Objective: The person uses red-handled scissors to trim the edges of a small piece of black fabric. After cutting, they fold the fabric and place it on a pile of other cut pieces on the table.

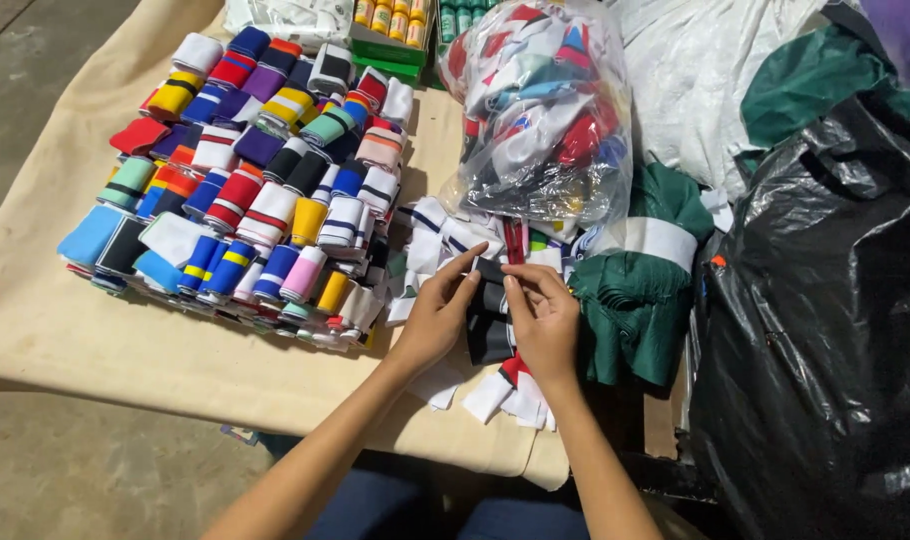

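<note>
Both hands meet over a small dark folded band point(490, 272) at the near right part of the table point(95, 340): the left hand point(437, 318) has its grip clamped on the band's left edge, thumb and forefinger pinched together on the cloth, and the right hand point(543, 318) has its grip clamped on the band's right edge in the same way, so that the piece is held between the two hands just above a loose heap of bands point(480, 345). That heap, of dark, white and red-trimmed pieces, lies under and around the hands and reaches to the table's near edge. Just beyond the fingers stands a clear plastic bag point(540, 110) stuffed with more red, white and blue bands. To the right of the hands lies a green folded bundle point(635, 300) with a white stripe across it, touching the heap. Farther right a black plastic sack point(825, 330) fills the side of the view, with a white sack point(695, 70) behind it. To the left of the hands, well apart from the grip, rows of rolled bands point(245, 180) in many colours lie packed side by side on the beige cloth that covers the table.
</note>
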